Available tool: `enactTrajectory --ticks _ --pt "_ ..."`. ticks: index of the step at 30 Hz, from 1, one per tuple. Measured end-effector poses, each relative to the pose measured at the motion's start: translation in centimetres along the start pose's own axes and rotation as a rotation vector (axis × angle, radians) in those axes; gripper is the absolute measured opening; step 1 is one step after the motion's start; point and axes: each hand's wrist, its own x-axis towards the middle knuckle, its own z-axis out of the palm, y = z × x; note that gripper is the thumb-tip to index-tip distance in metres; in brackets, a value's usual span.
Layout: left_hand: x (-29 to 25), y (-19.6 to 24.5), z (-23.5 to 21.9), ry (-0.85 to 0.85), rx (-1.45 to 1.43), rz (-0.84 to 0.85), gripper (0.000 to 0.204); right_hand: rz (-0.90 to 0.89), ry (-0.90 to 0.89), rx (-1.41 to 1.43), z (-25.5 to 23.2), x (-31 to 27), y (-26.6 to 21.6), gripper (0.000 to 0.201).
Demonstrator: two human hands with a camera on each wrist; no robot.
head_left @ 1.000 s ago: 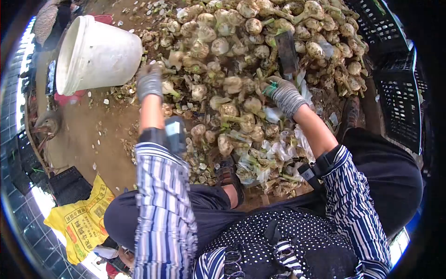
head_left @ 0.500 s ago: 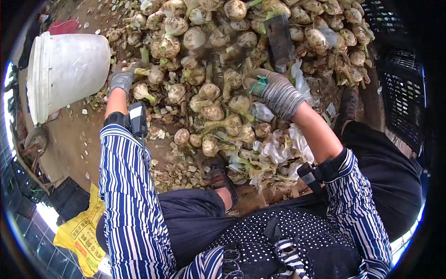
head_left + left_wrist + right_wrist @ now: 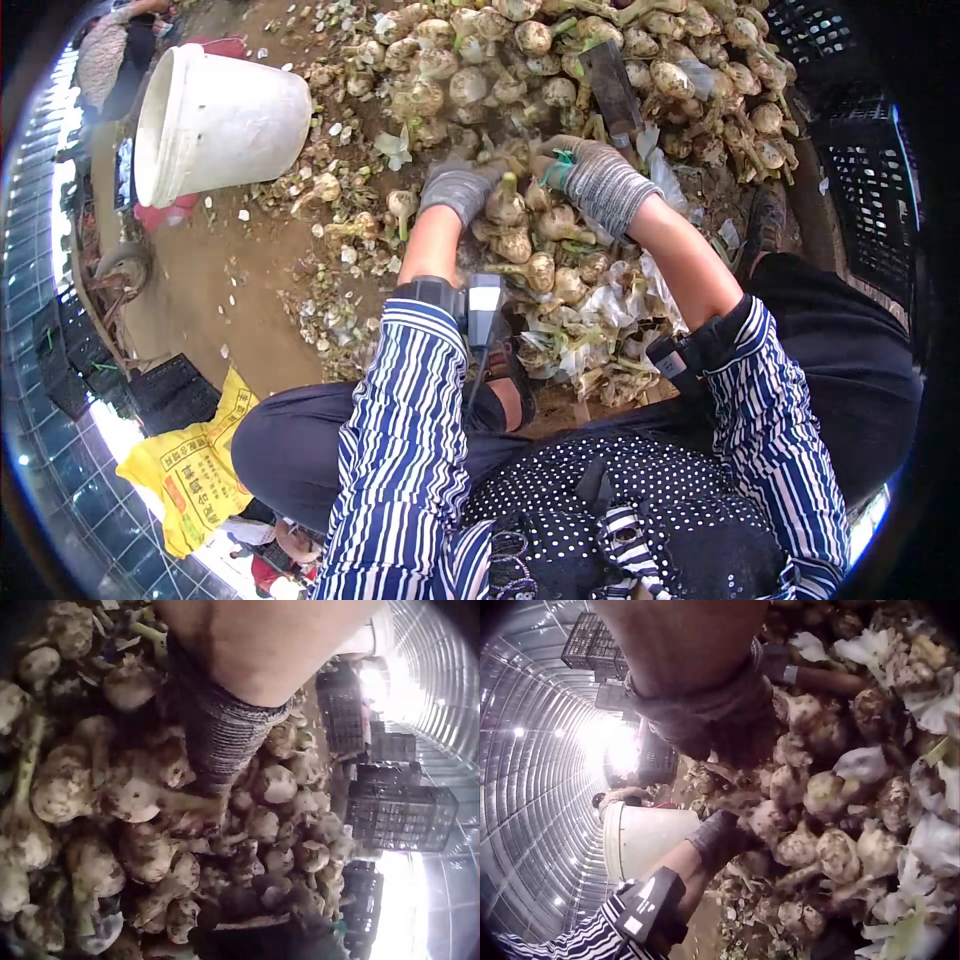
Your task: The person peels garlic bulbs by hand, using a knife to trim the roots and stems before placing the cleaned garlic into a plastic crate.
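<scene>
My left hand (image 3: 458,190), in a grey knit glove, reaches into the pile of dirt-covered garlic-like bulbs (image 3: 470,85). In the right wrist view, its fingers lie right at a bulb (image 3: 769,819). Close by on the right, my right hand (image 3: 598,182) wears a striped grey glove with a green tie (image 3: 560,165). Its fingers point left toward my left hand, with blurred bulbs between the two. Fingertips of both hands are hidden, so I cannot tell what they grip. Beyond my right hand, a broad dark blade (image 3: 608,90) rests on the pile; its wooden handle (image 3: 829,680) extends below the wrist.
A white bucket (image 3: 235,120) lies tipped at the left. Loose papery skins (image 3: 615,315) lie near my feet. Black crates (image 3: 868,205) stand at the right, and a yellow sack (image 3: 200,480) lies at lower left. Another person (image 3: 622,796) is beyond the bucket.
My left hand has come from beside the bucket rightward to near my right hand; a bulb at its fingers half a second ago has left that spot. My right hand has stayed nearly still.
</scene>
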Motion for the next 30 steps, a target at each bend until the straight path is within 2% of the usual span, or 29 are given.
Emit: enactTrajectory --ticks 2,4,5,6,8,10,12,14,15,18,19,20,22,23,24,26,27,28,29,30 --pt "1.2 -1.8 -1.2 -0.112 -0.235 0.077 0.072 -0.025 -0.011 -0.059 -1.0 -0.9 -1.6 0.040" --pt "1.0 -3.2 -4.6 0.131 -0.040 0.008 0.054 0.017 0.000 0.003 -1.3 -1.0 -1.5 0.038" --pt "2.6 -6.6 -5.2 0.191 -0.114 0.001 0.049 0.047 0.001 0.044 -1.4 -1.0 -1.4 0.038" --pt "2.6 -8.3 -6.4 0.373 -0.061 -0.066 0.046 0.078 -0.001 0.087 -1.5 -0.9 -1.4 0.038" --pt "3.3 -12.6 -8.2 0.453 0.137 -0.195 0.050 0.063 -0.024 0.076 -1.7 -0.7 -0.6 0.040" --pt "5.5 -18.5 -8.2 0.453 0.302 -0.248 0.055 0.036 0.018 0.100 -1.0 -0.5 0.6 0.042" --pt "4.4 -19.3 -8.7 0.406 0.356 -0.392 0.060 0.070 0.020 0.053 -0.5 -0.6 1.1 0.044" --pt "5.0 -20.5 -8.0 0.349 0.406 -0.427 0.062 0.002 0.011 0.068 0.1 0.0 2.1 0.044" --pt "5.4 -21.5 -8.3 0.310 0.461 -0.460 0.063 0.039 -0.015 0.131 0.3 0.0 2.2 0.045" --pt "14.7 -35.4 -4.8 0.259 0.173 -0.309 0.068 0.064 -0.017 0.064 -0.1 0.2 1.6 0.046" --pt "7.6 -24.2 -6.5 0.218 0.272 -0.387 0.068 0.066 -0.020 0.064 0.1 0.3 1.7 0.046" --pt "6.3 -23.4 -5.8 0.216 0.275 -0.390 0.068 0.063 -0.018 0.067 0.3 0.6 1.8 0.045" --pt "5.5 -23.4 -5.2 0.388 -0.064 -0.303 0.060 0.059 -0.015 0.070 0.4 0.8 1.6 0.044" --pt "6.6 -24.7 -4.6 0.306 0.003 -0.386 0.049 0.054 -0.042 0.084 0.4 0.7 1.4 0.043" --pt "7.8 -28.3 -3.0 0.283 0.109 -0.206 0.043 0.047 -0.067 0.099 0.4 0.6 1.2 0.041" --pt "7.1 -25.5 -3.1 0.012 0.662 -0.253 0.045 0.013 -0.038 0.159 0.6 0.5 1.1 0.039" --pt "7.3 -26.2 -1.6 0.222 0.227 -0.522 0.054 0.055 -0.061 0.129 0.3 0.3 0.5 0.044" --pt "7.3 -26.7 -0.3 0.359 0.162 -0.555 0.052 0.097 -0.083 0.101 0.1 0.0 0.2 0.049" --pt "8.0 -27.0 0.5 0.344 0.127 -0.492 0.052 0.029 -0.057 0.092 -0.1 0.0 0.2 0.051" --pt "8.2 -26.5 0.7 0.333 0.094 -0.432 0.068 0.018 -0.055 0.100 0.2 -0.1 0.2 0.051"
